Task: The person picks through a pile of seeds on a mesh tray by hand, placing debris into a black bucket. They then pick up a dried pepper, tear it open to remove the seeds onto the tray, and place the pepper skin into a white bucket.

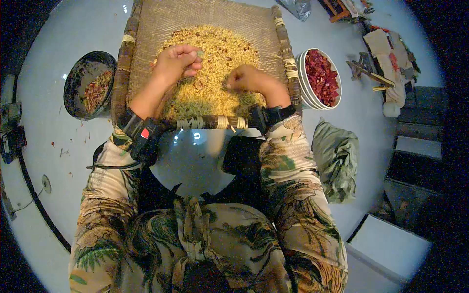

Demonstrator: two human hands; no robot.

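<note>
A heap of yellow grain-like bits with scattered dark red pieces lies on a woven mat stretched over a wooden frame. Over the heap's left part my left hand is closed in a pinch, a tiny greenish bit at its fingertips. My right hand is low over the heap's right side with curled fingers, and I cannot tell what they hold. Greenish herb-like bits gather along the near edge of the mat.
Left of the frame stands a black bucket with mixed reddish scraps. A white bucket of dark red pieces is on the right, a green cloth sack nearer me. Wooden items lie farther right.
</note>
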